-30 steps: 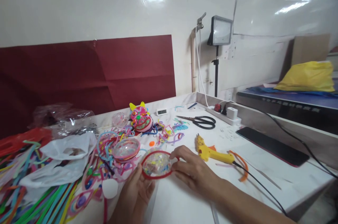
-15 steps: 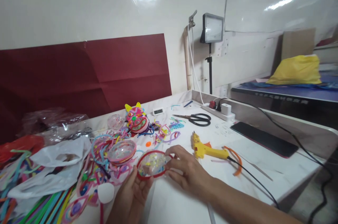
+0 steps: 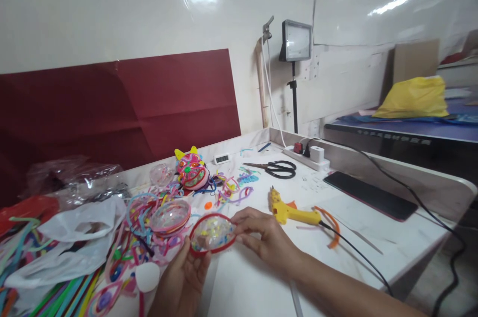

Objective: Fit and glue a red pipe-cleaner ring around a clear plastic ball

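Now | I see left hand point(image 3: 186, 272) and right hand point(image 3: 265, 240) half-curled, gripping one red-rimmed dome point(image 3: 212, 234) | one glue gun point(image 3: 291, 212) | one scissors point(image 3: 278, 168)

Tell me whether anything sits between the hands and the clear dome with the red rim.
Nothing visible does. The left hand cups the red-rimmed dome from below and the right hand pinches its right edge, both touching it directly.
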A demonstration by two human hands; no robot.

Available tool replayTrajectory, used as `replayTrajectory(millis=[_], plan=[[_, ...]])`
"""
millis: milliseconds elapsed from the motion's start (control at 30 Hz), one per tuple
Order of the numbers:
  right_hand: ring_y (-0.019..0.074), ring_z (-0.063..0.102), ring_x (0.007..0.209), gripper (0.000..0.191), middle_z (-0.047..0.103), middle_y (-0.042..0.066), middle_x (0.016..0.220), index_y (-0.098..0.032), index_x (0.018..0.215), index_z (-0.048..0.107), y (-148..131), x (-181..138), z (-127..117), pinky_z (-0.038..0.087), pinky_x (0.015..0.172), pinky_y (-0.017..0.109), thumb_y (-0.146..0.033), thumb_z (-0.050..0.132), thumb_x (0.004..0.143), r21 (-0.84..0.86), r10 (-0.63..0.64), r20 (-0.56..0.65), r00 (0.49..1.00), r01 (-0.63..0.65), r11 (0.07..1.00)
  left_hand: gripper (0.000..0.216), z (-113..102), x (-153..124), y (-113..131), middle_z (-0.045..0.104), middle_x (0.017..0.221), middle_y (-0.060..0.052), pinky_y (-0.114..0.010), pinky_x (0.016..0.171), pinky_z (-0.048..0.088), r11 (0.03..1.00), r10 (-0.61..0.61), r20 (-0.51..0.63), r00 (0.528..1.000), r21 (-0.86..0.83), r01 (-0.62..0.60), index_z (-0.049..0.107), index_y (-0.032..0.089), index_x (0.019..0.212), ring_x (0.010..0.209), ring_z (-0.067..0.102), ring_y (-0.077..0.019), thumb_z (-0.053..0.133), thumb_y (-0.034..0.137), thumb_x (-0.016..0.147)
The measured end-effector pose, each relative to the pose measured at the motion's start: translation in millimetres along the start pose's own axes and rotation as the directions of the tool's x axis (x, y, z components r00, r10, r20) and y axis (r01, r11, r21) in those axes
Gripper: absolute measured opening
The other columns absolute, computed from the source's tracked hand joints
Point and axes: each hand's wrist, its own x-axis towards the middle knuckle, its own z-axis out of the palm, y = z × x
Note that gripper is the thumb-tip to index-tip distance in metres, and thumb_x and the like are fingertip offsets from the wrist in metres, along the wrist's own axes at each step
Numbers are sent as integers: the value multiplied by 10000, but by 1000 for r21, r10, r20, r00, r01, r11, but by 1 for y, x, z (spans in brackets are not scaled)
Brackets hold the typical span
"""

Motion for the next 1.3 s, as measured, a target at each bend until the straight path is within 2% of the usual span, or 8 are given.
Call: replayTrajectory(millis=[200,367,600,767,900,1033,1167,1300], plan=[[192,678,830,81,675,110,944,-176,799,739,2,1,2,574,688,313,-216,669,813,102,38,-35,999,-34,994,223,5,-5,2,730,632,-25,-211,457,599,999,32,-22,999,-6,-32,602,109,950,505,698,-123,401,14,934],[190,665,820,60,686,93,918,-184,763,743,2,2,2,556,712,329,-214,696,786,147,114,-39,993,-107,983,230,6,-6,4,720,622,-15,-209,437,590,1000,-14,-40,999,-17,13,609,104,988,462,679,-120,397,31,938],[193,653,802,31,675,102,900,-168,723,739,1,3,1,527,719,319,-185,727,746,126,150,-56,987,-142,982,270,6,-6,4,696,587,1,-203,428,577,999,-33,-62,998,-26,32,605,111,1052,445,669,-120,381,22,931],[193,627,761,46,649,95,862,-163,714,744,1,3,3,503,692,326,-207,756,709,177,177,-78,981,-162,971,269,3,-1,4,700,605,-1,-198,436,572,997,-59,-15,998,-58,58,613,139,1081,466,680,-131,418,50,919],[184,605,763,97,625,75,868,-173,698,747,4,4,5,480,684,320,-249,793,659,316,277,-45,960,-250,915,280,0,1,4,704,621,-4,-196,428,568,996,-64,2,998,-59,64,608,148,1104,479,686,-137,415,65,920],[125,561,660,193,604,41,836,-166,650,739,5,6,5,436,600,268,-295,854,564,435,402,-11,916,-357,827,290,0,1,4,700,610,-4,-194,421,568,997,-73,2,997,-32,73,607,136,1107,441,666,-126,392,61,927],[69,510,552,258,593,-3,742,-151,605,728,1,9,5,411,545,234,-276,897,456,498,506,33,862,-453,739,279,1,0,4,702,610,-6,-206,414,572,997,-71,-1,997,2,71,605,119,1083,419,652,-117,375,52,939],[72,532,531,292,600,-16,701,-142,586,720,-1,10,3,422,523,230,-292,902,413,541,571,66,818,-510,668,264,3,0,3,701,594,-4,-188,400,558,1000,-31,-49,998,1,31,613,110,1009,389,631,-98,371,30,941]])
